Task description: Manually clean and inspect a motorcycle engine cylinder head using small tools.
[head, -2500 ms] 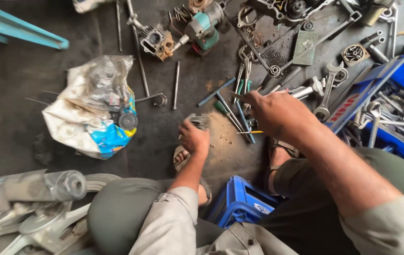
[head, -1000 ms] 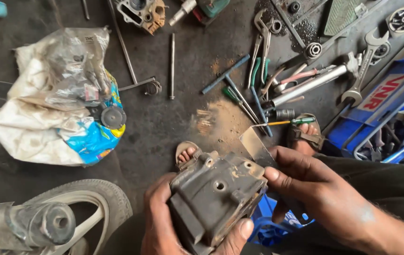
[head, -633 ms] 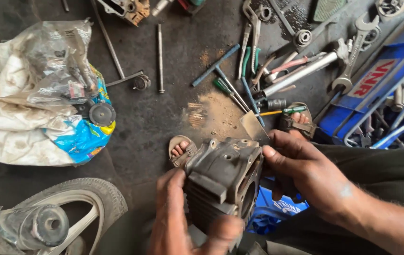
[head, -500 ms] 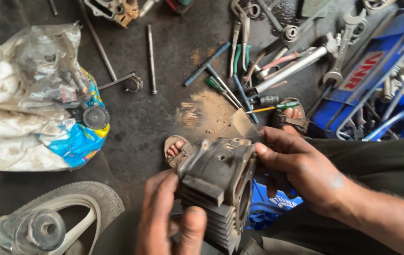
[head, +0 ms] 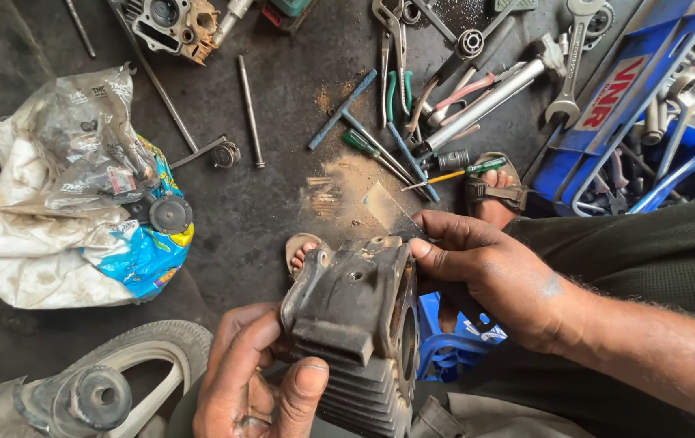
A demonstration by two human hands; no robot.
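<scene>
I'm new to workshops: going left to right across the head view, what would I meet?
White plastic bag → long metal rod → finned engine cylinder held by left hand → right hand → blue toolbox.

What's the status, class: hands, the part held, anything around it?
Left hand grips finned engine cylinder from below. Right hand pinches its top edge. Tools beyond, apart.

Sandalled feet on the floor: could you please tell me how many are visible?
2. One foot shows just beyond the engine cylinder that both hands hold; the other foot lies beside the blue toolbox. Both are partly hidden.
</scene>
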